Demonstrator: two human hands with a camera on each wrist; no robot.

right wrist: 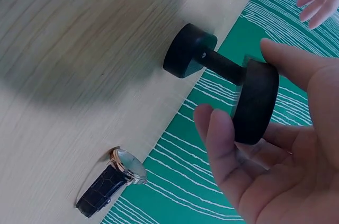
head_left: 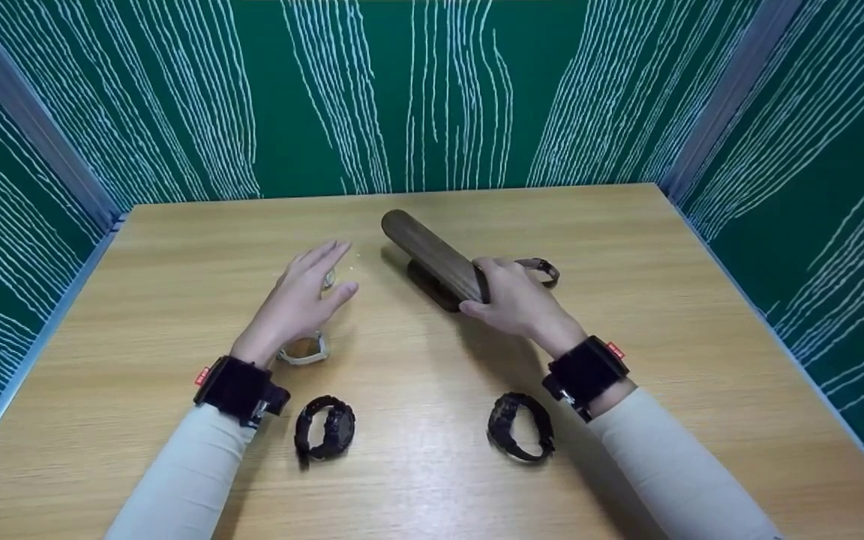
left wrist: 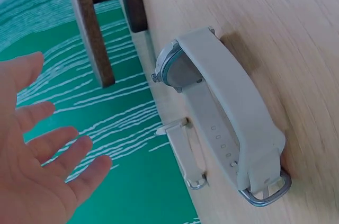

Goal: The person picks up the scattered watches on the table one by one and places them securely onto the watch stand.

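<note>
My right hand (head_left: 518, 300) grips the near end of a dark wooden stand (head_left: 436, 251), a long rounded bar joined by a short post to a smaller base. In the right wrist view, thumb and fingers hold the bar's end (right wrist: 257, 101), and the base (right wrist: 185, 52) lies at the table. My left hand (head_left: 301, 296) hovers with fingers extended, holding nothing. Near it are a white-strapped watch (head_left: 303, 351) and a smaller light watch (head_left: 328, 280), both also in the left wrist view. A dark-strapped watch (right wrist: 114, 181) with a rose-gold case lies beyond my right hand.
Two black watches stand on the near part of the wooden table (head_left: 417, 465), one at the left (head_left: 325, 429) and one at the right (head_left: 520, 427). Green panels (head_left: 537, 90) with white wavy lines rise behind the table and along both sides.
</note>
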